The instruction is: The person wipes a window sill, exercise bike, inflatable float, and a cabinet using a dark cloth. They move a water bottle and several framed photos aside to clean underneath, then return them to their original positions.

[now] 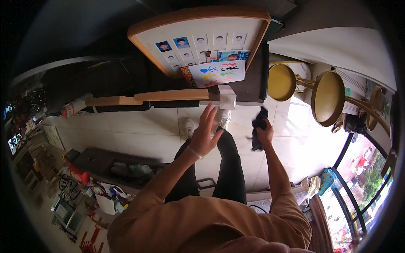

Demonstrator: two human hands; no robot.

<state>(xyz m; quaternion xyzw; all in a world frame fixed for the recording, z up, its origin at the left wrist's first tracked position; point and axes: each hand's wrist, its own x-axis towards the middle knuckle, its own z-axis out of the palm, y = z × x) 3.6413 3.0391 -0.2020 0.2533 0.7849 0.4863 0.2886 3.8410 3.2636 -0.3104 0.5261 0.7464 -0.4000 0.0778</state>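
Note:
My right hand point(266, 131) grips a crumpled black cloth point(258, 139) over the tiled floor, beyond the front edge of a dark cabinet. My left hand point(205, 136) is raised with its fingers apart and nothing in it. Just ahead of its fingertips, a small white box point(227, 97) stands at the edge of the dark cabinet top point(251, 90). Behind the box, a white sheet with coloured stick figures point(218, 74) leans against a large wood-framed photo display point(202, 30). Two wooden frames or boards point(172, 95) stand along the cabinet edge to the left.
Yellow round-topped stools or tables point(328, 98) stand at the right by a window point(364, 177). A low dark cabinet point(95, 161) with an open compartment is at the lower left, beside a cluttered heap of things point(107, 199). Pale tiles point(152, 126) cover the floor around my shoes.

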